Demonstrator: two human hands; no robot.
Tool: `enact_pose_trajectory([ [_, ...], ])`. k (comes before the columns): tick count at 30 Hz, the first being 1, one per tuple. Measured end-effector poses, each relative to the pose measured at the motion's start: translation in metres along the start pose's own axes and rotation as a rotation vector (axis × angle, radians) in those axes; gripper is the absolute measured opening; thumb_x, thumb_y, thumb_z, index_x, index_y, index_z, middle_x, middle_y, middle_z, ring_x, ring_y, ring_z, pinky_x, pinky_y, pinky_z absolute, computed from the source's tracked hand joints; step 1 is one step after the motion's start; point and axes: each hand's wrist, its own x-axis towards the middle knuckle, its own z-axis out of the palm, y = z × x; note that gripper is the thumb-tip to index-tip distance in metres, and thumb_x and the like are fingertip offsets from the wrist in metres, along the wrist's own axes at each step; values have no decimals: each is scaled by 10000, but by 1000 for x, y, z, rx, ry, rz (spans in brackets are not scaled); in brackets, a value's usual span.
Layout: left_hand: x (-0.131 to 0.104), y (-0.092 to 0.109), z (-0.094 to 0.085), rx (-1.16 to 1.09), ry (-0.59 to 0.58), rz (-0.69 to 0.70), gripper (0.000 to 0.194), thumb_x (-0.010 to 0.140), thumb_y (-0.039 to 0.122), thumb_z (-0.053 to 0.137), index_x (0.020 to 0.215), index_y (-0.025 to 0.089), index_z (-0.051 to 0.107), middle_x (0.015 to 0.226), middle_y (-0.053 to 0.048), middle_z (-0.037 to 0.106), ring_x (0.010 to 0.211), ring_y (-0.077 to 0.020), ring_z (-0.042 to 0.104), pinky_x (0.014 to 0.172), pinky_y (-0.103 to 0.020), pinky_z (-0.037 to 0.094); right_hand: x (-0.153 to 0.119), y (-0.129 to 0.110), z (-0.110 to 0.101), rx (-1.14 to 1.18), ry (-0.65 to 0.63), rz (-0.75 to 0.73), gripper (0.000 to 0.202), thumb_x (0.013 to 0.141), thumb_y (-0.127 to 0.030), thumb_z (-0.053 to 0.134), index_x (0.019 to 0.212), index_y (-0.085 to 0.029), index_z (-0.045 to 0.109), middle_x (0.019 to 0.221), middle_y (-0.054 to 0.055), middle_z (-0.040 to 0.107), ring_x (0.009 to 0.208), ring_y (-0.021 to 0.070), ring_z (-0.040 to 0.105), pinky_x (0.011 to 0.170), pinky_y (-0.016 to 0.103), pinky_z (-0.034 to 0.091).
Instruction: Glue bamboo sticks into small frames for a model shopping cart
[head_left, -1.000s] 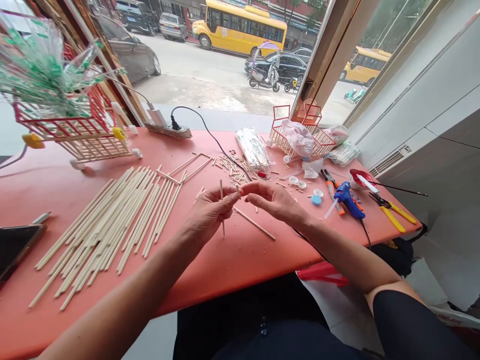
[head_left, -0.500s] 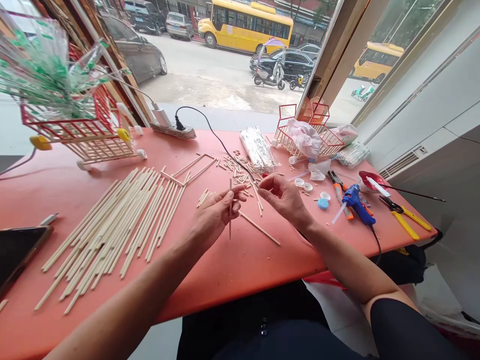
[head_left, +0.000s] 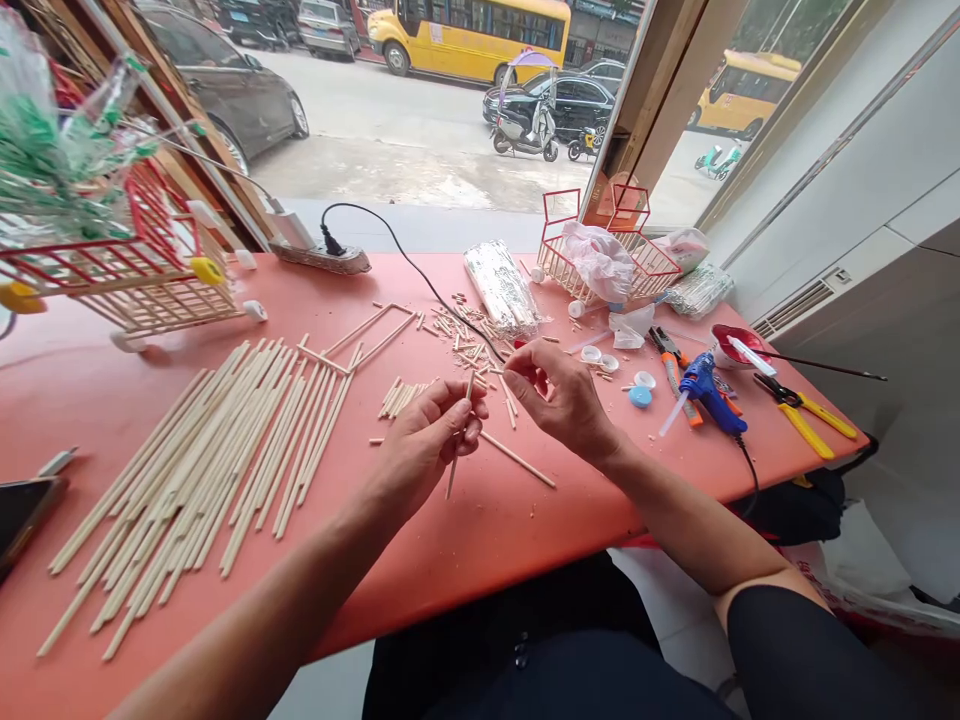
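My left hand (head_left: 439, 430) pinches a thin wooden stick (head_left: 452, 470) between thumb and fingers, the stick standing nearly upright. Just to its right, my right hand (head_left: 562, 400) is raised over the table with its fingers curled together; whether anything small is between its fingertips is hidden. One loose stick (head_left: 525, 464) lies on the table below and between the hands. Left of my left hand are short cut pieces (head_left: 397, 398) and a wide spread of long wooden sticks (head_left: 180, 480). A stick frame (head_left: 364, 340) lies behind them.
On the pink table (head_left: 450, 560), a stick cart (head_left: 120, 260) stands at left and another (head_left: 630, 265) at back right. A power strip (head_left: 322, 258), foil-like packet (head_left: 501, 285), blue glue gun (head_left: 712, 395), orange pliers (head_left: 671, 365) and yellow-handled pliers (head_left: 806, 420) lie around.
The view has shifted slightly. The stick in my left hand now leans, and the left fingers are more closed round it. My right hand stays raised with curled fingers.
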Motion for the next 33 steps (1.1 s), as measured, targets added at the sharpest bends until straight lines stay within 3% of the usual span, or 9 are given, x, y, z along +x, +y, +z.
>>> enact_pose_trajectory([
  [10, -1, 0, 0, -49, -77, -44, 416, 731, 352, 917, 999, 134, 685, 709, -13, 655, 578, -85, 518, 544, -189, 409, -1, 3, 8, -34, 20, -108, 121, 990, -204, 606, 870, -191, 618, 779, -7, 634, 681, 117, 511, 647, 267, 421],
  [33, -2, 0, -1, -17, -49, -54, 490, 668, 401, 964, 978, 128, 701, 743, -28, 680, 616, -87, 535, 552, -179, 425, -2, 6, 9, -33, -4, -77, 167, 997, -204, 582, 832, -189, 600, 759, -21, 599, 653, 101, 487, 624, 254, 391],
])
